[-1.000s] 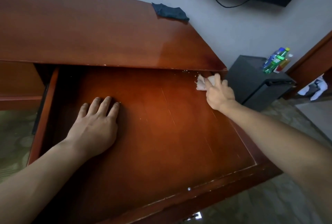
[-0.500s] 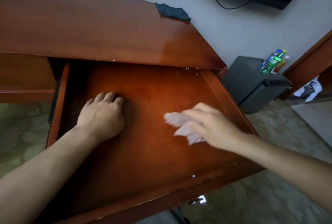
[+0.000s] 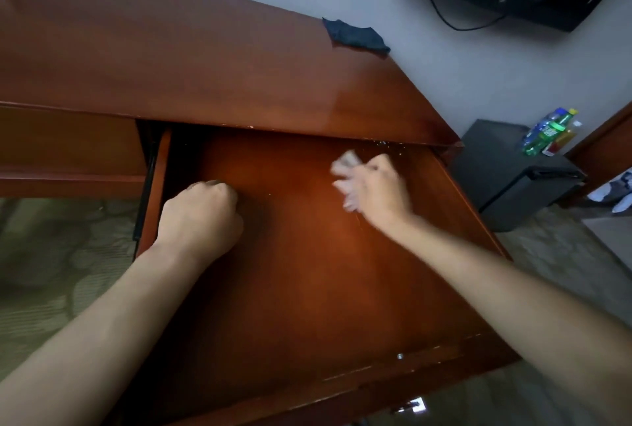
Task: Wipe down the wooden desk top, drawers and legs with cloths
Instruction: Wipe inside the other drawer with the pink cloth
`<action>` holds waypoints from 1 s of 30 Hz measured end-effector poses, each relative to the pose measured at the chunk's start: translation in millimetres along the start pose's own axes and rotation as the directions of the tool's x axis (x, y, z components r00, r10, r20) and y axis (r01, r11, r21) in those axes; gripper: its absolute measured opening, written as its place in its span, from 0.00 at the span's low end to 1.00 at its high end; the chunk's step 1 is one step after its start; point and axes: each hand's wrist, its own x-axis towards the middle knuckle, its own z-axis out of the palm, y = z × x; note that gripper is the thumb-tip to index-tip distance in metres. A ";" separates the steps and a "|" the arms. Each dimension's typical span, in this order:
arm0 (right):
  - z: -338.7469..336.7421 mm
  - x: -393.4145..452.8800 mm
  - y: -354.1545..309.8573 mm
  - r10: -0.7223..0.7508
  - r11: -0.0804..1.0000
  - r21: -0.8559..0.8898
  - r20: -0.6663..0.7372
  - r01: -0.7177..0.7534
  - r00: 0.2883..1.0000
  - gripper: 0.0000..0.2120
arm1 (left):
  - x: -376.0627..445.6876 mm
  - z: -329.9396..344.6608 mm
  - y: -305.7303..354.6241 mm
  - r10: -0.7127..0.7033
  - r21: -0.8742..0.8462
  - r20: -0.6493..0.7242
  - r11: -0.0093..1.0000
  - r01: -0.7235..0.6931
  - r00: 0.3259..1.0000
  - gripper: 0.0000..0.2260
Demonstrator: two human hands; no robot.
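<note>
Gripping a pale cloth, the right hand sits on the floor of the open drawer, near the back right corner; cloth is blurry. Left hand is curled into a fist w/ nothing in it, knuckles down on the drawer floor, well apart from the right. Small white crumbs lie at the drawer's back edge. On the worktop, a dark blue cloth lies by the wall. Bottles stand on a black box to the right.

right hand gripping pale cloth, open drawer
</note>
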 end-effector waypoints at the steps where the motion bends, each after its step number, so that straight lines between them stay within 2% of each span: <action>1: 7.6 -17.7 -17.8 -0.214 0.976 -0.012 0.068 0.215 0.974 0.05 | 1.4 0.2 -0.1 -0.006 -0.026 -0.029 1.000 0.005 1.000 0.09; 2: 14.8 -38.8 -39.3 -0.393 0.916 0.001 0.197 0.401 0.898 0.05 | 2.0 0.4 0.9 -0.014 -0.049 -0.059 0.999 0.011 0.998 0.06; 3: 26.0 -56.1 -57.8 -0.531 0.832 0.017 0.310 0.554 0.788 0.06 | 2.4 1.1 1.9 -0.019 -0.072 -0.096 0.997 0.012 0.995 0.04; 4: 30.6 -71.2 -74.8 -0.611 0.780 0.152 0.392 0.607 0.688 0.05 | 2.5 1.8 2.6 -0.024 -0.089 -0.134 0.996 0.012 0.991 0.03; 5: 43.0 -75.7 -82.3 -0.690 0.712 0.218 0.387 0.667 0.611 0.05 | 2.5 2.9 2.3 -0.023 -0.107 -0.176 0.994 0.004 0.984 0.04; 6: 50.6 -70.9 -89.4 -0.702 0.703 0.209 0.361 0.680 0.614 0.05 | 2.5 3.3 1.5 -0.024 -0.117 -0.216 0.993 -0.001 0.976 0.04; 7: 58.8 -56.3 -89.6 -0.683 0.719 0.132 0.313 0.682 0.660 0.05 | 3.0 4.5 0.4 -0.021 -0.126 -0.255 0.992 -0.012 0.967 0.04; 8: 59.6 -33.5 -89.1 -0.583 0.805 0.052 0.249 0.591 0.773 0.05 | 3.9 4.1 -1.3 -0.020 -0.115 -0.277 0.993 -0.013 0.961 0.05; 10: 52.6 21.8 -70.6 -0.253 0.947 -0.153 0.175 0.281 0.951 0.07 | 4.1 5.9 -2.1 -0.024 -0.076 -0.276 0.997 0.003 0.961 0.10; 12: 36.3 61.9 -36.9 0.056 0.924 -0.382 0.171 0.014 0.984 0.14 | 0.4 8.2 -0.8 -0.009 -0.037 -0.257 0.999 0.000 0.966 0.14; 13: 33.6 70.3 -25.9 0.105 0.904 -0.426 0.135 -0.038 0.985 0.16 | -0.1 9.5 -0.3 0.012 -0.033 -0.237 0.999 -0.020 0.971 0.13; 14: 34.9 68.4 -23.2 0.073 0.908 -0.418 0.139 -0.008 0.988 0.16 | -0.8 10.1 1.1 0.024 -0.009 -0.184 1.000 -0.027 0.983 0.09; 15: 40.3 56.7 -27.9 0.009 0.921 -0.385 0.149 0.050 0.989 0.16 | -0.7 11.2 2.8 0.035 0.040 -0.108 0.999 -0.030 0.994 0.06; 16: 48.3 35.1 -38.8 -0.082 0.930 -0.340 0.174 0.138 0.981 0.15 | 0.8 13.3 4.0 0.038 0.114 -0.030 0.993 -0.035 0.999 0.09; 18: 59.3 -18.5 -56.9 -0.348 0.911 -0.139 0.245 0.388 0.905 0.13 | 2.9 11.8 6.8 0.042 0.209 0.084 0.976 -0.059 0.996 0.16; 20: 47.6 -68.6 -61.7 -0.628 0.770 0.118 0.312 0.627 0.713 0.09 | 6.0 10.8 5.8 0.070 0.243 0.134 0.965 -0.101 0.989 0.20; 21: 38.7 -83.3 -50.9 -0.718 0.687 0.188 0.324 0.702 0.616 0.09 | 8.1 12.0 3.0 0.085 0.252 0.149 0.960 -0.121 0.985 0.21; 22: 28.9 -90.4 -38.1 -0.774 0.617 0.202 0.329 0.761 0.540 0.12 | 9.6 12.5 0.6 0.092 0.258 0.172 0.957 -0.135 0.981 0.23; 23: 20.5 -89.0 -21.1 -0.793 0.583 0.146 0.320 0.799 0.519 0.14 | 11.4 13.6 -1.2 0.097 0.256 0.189 0.956 -0.144 0.977 0.24; 24: 11.1 -79.5 -1.6 -0.755 0.618 0.047 0.314 0.785 0.576 0.15 | 12.7 15.3 -0.8 0.095 0.243 0.210 0.959 -0.146 0.973 0.25; 25: 2.5 -62.4 24.0 -0.669 0.697 -0.077 0.290 0.713 0.685 0.18 | 14.0 17.9 2.0 0.095 0.228 0.243 0.962 -0.152 0.965 0.27; 27: -19.7 -22.5 77.5 -0.392 0.850 -0.284 0.225 0.444 0.892 0.26 | 16.0 23.5 12.0 0.092 0.218 0.321 0.961 -0.168 0.943 0.32; 28: -28.9 -9.8 100.7 -0.168 0.905 -0.351 0.226 0.241 0.960 0.28 | 17.8 27.4 18.2 0.105 0.214 0.339 0.959 -0.185 0.935 0.33; 29: -36.1 -3.0 113.7 0.041 0.921 -0.385 0.248 0.059 0.968 0.29 | 20.0 31.2 24.9 0.134 0.209 0.345 0.954 -0.215 0.929 0.33; 30: -36.8 -3.1 120.4 0.118 0.916 -0.402 0.249 -0.008 0.961 0.29 | 22.7 34.9 32.3 0.180 0.203 0.345 0.944 -0.260 0.921 0.33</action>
